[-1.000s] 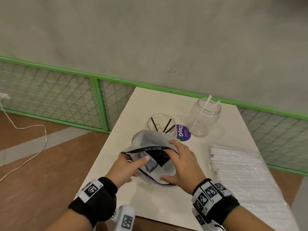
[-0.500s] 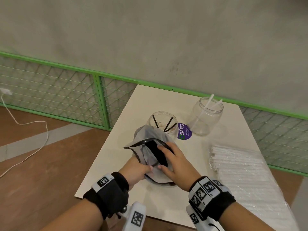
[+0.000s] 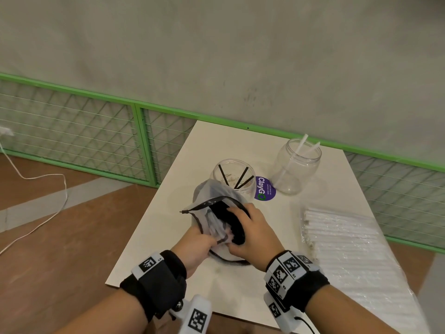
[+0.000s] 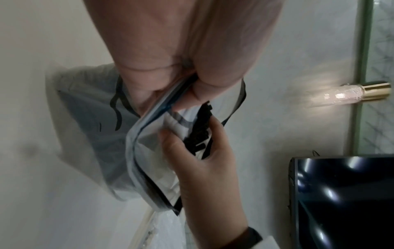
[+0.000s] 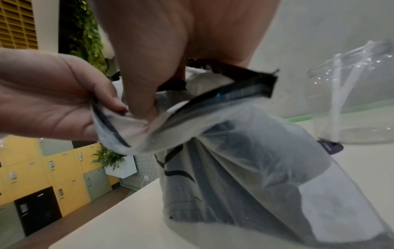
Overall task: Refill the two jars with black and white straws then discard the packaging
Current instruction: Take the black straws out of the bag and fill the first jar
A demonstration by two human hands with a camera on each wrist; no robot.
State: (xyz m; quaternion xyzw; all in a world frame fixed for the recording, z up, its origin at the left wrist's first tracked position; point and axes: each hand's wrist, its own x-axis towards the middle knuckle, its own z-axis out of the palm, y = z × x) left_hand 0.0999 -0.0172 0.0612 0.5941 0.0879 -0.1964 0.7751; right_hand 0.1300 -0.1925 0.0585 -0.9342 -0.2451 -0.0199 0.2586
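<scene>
Both hands pinch the straw bag's [image 3: 218, 208] black-edged mouth — left hand [image 3: 195, 247], right hand [image 3: 255, 233] — near the table's [image 3: 156, 237] left edge.

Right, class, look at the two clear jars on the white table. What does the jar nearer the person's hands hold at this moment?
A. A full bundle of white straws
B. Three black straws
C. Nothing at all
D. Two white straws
B. In the head view, the near jar just behind the plastic bag holds three black straws; the two white straws stand in the far jar.
</scene>
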